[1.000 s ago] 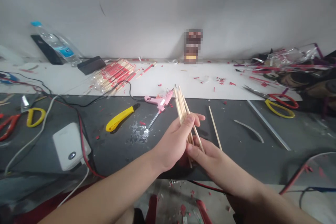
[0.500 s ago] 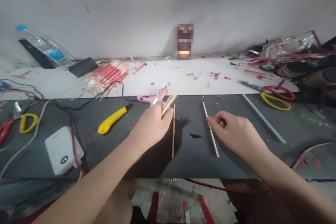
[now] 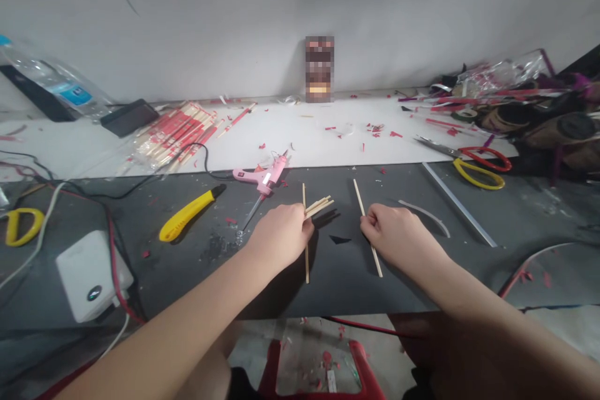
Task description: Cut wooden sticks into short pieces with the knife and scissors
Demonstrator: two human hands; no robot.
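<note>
My left hand [image 3: 280, 236] is clamped on a small bundle of thin pale wooden sticks [image 3: 319, 205], resting over a long stick [image 3: 304, 195] on the dark grey desk [image 3: 342, 290]. My right hand [image 3: 400, 236] pinches a second long stick [image 3: 362, 205]. Beyond lies a pink glue gun [image 3: 262, 178]. I seem to be setting sticks out; that calls for positioning them carefully.
</note>
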